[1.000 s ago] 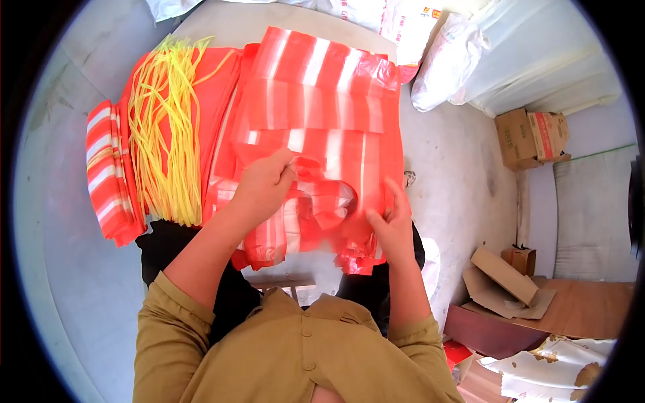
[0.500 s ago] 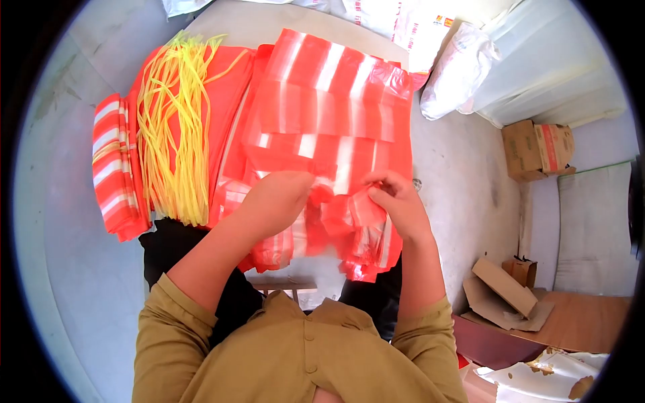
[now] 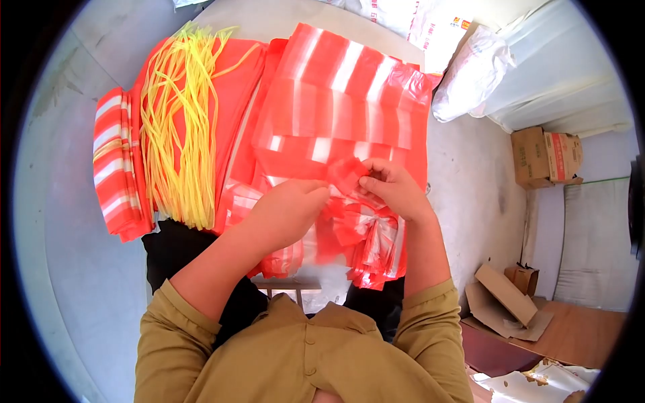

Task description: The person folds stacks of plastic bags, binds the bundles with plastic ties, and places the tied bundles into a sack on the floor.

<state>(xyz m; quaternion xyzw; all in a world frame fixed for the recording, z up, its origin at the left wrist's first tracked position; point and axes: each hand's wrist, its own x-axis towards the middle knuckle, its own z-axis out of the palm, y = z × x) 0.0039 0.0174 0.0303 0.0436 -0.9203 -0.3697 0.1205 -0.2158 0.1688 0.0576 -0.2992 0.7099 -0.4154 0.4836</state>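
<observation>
Red-and-white striped plastic bags (image 3: 336, 107) lie in a stack on the surface in front of me, their near edges crumpled and gathered. My right hand (image 3: 396, 191) is closed in a pinch on a red flap of a thin plastic bag (image 3: 347, 176). Beside it, my left hand (image 3: 292, 208) has its fingertips pressed together at the edge of the same crumpled plastic. A bunched, pleated part of striped plastic (image 3: 376, 252) hangs over the near edge, below my right hand. To the left, a bundle of yellow strips (image 3: 178, 127) lies on red plastic (image 3: 235, 101).
A folded striped red-and-white bundle (image 3: 114, 164) sits at the far left. White printed sacks (image 3: 474, 70) stand behind on the right. A cardboard box (image 3: 545, 158) is against the right wall, and opened cardboard (image 3: 504, 302) rests on a brown surface (image 3: 584, 329) at lower right.
My right hand has moved up and slightly left, raising a red flap of plastic. The left hand has shifted a little to the right and down. The whole view has shifted slightly.
</observation>
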